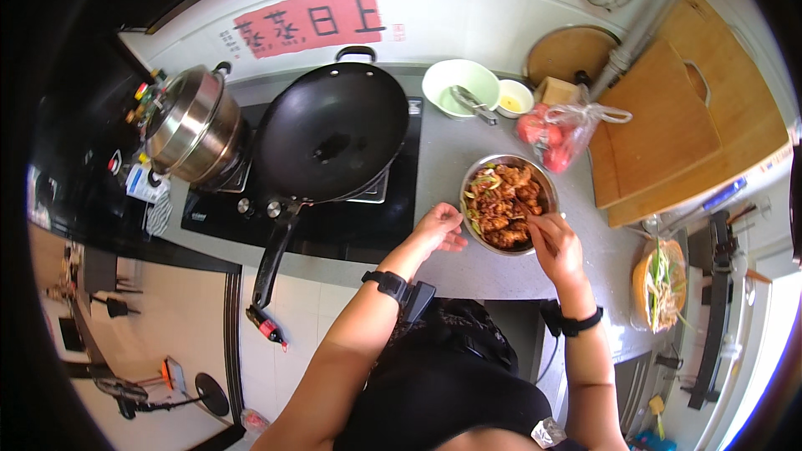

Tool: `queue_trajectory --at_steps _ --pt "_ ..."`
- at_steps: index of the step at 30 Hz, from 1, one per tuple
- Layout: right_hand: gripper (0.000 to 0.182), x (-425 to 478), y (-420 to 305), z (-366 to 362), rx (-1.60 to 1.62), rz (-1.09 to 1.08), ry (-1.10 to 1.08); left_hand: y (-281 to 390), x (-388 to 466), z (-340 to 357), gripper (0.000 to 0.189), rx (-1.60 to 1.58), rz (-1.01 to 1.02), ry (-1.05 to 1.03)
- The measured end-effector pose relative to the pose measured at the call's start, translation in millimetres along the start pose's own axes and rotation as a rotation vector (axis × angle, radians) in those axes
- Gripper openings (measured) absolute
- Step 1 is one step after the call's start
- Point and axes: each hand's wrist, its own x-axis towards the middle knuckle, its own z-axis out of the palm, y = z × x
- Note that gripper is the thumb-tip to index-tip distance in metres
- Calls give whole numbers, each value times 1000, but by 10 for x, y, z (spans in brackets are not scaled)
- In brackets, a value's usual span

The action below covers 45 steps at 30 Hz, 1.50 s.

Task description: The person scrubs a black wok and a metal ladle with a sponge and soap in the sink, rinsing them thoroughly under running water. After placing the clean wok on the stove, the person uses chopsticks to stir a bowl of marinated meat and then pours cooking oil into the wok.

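Note:
A round metal bowl [550,183] stands on the grey counter in front of me, filled with meat pieces [504,200] in dark red-brown sauce and sliced green onion. At the bowl's right edge is my right hand [556,241], its fingertips pinched together over the meat; whether they hold a piece is hidden. Just left of the bowl, my left hand [443,228] hangs with its fingers loosely curled and apart, holding nothing. A black wok [332,131] sits on the black cooktop, with a little dark liquid in its bottom.
Left of the wok stands a steel steamer pot [197,125]. Behind the metal bowl are a pale green bowl [438,78] with tongs [473,103], a small white bowl [529,97] and a bag of tomatoes [551,138]. Wooden boards [658,113] and a basket of green onions [642,288] are at right.

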Motion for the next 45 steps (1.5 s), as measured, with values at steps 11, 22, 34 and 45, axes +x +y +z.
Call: queue_trajectory --at_steps 11,22,34,45 --pt "49 -317 52 255 -163 -243 -266 -448 -1322 -1111 16 389 -1 185" --pt "70 -596 -125 131 -311 74 -276 -987 -2345 -2585 18 287 -127 460" --pt "30 -1928 -1684 180 -432 823 135 -736 -2061 -3978 22 375 -312 -233" --pt "32 -5537 -3395 1620 58 1968 -385 -901 -2477 -2724 49 851 -414 -551"
